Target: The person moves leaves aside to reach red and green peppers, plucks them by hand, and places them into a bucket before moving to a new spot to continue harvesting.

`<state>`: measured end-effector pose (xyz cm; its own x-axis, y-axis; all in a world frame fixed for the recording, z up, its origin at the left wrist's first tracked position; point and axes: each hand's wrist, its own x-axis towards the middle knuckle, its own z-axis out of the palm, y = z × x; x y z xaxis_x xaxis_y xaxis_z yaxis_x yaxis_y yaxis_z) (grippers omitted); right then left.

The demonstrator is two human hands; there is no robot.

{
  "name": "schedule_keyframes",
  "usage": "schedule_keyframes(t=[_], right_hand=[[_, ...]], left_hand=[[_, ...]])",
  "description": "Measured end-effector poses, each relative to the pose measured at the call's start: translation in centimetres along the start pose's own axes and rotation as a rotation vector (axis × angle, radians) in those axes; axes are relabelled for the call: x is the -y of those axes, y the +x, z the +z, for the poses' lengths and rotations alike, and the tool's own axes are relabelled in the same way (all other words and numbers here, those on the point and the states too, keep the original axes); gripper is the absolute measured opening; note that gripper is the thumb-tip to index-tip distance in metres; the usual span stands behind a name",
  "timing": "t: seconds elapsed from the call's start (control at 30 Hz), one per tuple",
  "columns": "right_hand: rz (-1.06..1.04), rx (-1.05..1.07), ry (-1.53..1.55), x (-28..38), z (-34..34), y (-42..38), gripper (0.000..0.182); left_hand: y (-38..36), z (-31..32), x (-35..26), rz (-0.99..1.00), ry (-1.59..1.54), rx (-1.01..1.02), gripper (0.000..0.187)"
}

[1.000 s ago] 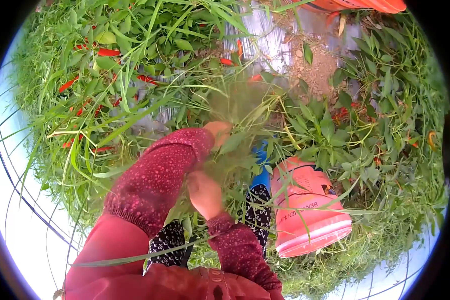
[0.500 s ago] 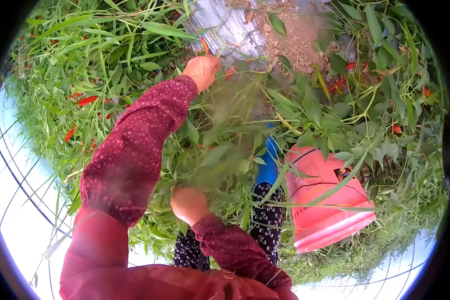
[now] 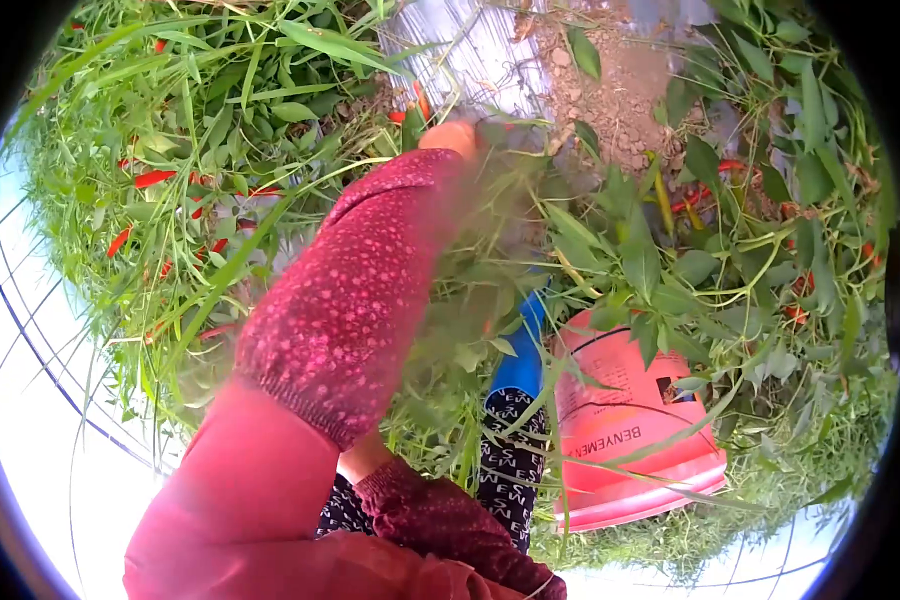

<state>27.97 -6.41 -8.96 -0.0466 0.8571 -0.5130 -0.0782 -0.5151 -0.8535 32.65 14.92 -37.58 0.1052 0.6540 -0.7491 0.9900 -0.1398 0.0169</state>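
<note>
Left arm stretches out over the plants (image 3: 290,112), probably because the low growth beyond the body can only be got at from above. Left hand (image 3: 450,138) is down at the leaves near the edge of a pale sheet (image 3: 470,55), a red pepper (image 3: 422,100) just beside it; fingers lost in leaf and blur, so cannot tell whether they are closed on anything. Right hand (image 3: 364,457) sits lower, close in to the body, beneath the left sleeve (image 3: 340,290); only its wrist end shows, grip cannot be told. Bucket (image 3: 620,400) looks upright, rim towards the body, just beside the right leg (image 3: 510,465) and blue boot (image 3: 520,350); likely set there to be in reach yet out from under the arms. Grass blades cross its front; its inside is out of sight, so contents unknown. More peppers (image 3: 155,179) show red among leaves to the left, others to the right near bare soil (image 3: 610,115), many partly covered. Smeared patch between left hand and boot hides stems. Other leg mostly behind the sleeves; plants cut off by the round, dark edge of the view.
</note>
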Motion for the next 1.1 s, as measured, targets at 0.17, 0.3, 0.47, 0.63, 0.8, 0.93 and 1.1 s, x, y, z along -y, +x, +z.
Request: schedule_keyframes(t=[0.17,0.3,0.47,0.63,0.8,0.93,1.1], right_hand=[[0.308,-0.066,0.447,-0.6,4.3,-1.2,0.008],[-0.022,0.371,-0.306,-0.3,1.1,0.0,0.008],[-0.089,0.562,-0.491,-1.8,1.9,-1.5,0.007],[0.028,0.699,-0.465,-2.2,2.0,-2.4,0.008],[0.016,0.805,-0.556,-1.0,1.7,-1.6,0.012],[0.081,0.880,-0.620,-0.2,2.2,-0.7,0.013],[-0.052,0.631,-0.724,-1.1,3.1,-1.6,0.009]], left_hand=[[-3.7,-2.2,0.9,0.016,-0.230,-0.246,0.027],[-7.1,-3.2,4.7,0.038,-1.010,-0.293,0.020],[-16.1,-3.3,7.5,-0.111,-1.253,-0.337,0.019],[-18.6,-0.3,8.9,-0.259,-1.616,-0.420,0.011],[-22.9,-2.8,11.9,-0.324,-1.752,-0.391,0.009],[-20.8,-6.7,14.6,-0.080,-1.637,-0.485,0.012],[-14.8,-11.0,12.7,-0.057,-1.447,-0.547,0.016]])
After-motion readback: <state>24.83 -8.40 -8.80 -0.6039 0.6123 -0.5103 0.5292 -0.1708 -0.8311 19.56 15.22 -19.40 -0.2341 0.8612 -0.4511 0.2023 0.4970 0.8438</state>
